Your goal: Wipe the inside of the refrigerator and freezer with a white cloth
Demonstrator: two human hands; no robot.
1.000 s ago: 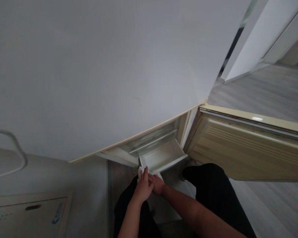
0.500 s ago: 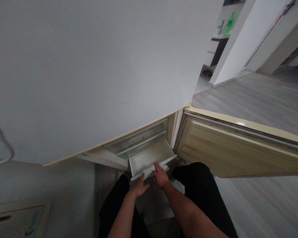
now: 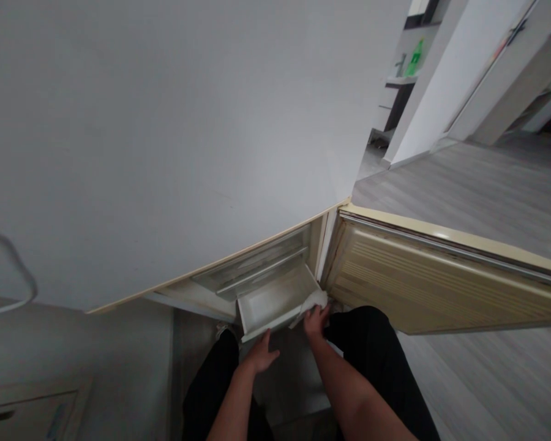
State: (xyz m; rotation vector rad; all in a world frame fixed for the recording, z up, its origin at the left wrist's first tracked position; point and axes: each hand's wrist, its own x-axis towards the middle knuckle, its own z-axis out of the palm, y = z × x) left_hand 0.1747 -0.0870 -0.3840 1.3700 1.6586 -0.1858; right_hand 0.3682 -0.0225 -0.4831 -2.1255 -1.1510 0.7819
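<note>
A white drawer (image 3: 275,299) is pulled out from the low compartment of a large pale cabinet that looks like a fridge. My right hand (image 3: 316,321) is closed on a white cloth (image 3: 313,301) at the right end of the drawer's front edge. Near the left part of that edge is my left hand (image 3: 259,355), its fingers apart and nothing in it; the fingertips are at or just below the rim. Above the drawer, other clear-fronted drawers (image 3: 261,269) sit inside the compartment.
The yellowish door (image 3: 404,275) stands wide open to the right. My knees, in black trousers, flank the drawer. A white cable (image 3: 22,269) loops at the left. Beyond a doorway, a green bottle (image 3: 414,58) stands on a counter.
My right hand has moved right along the drawer's front edge with the cloth. My left hand has shifted only slightly. The view has tilted a little.
</note>
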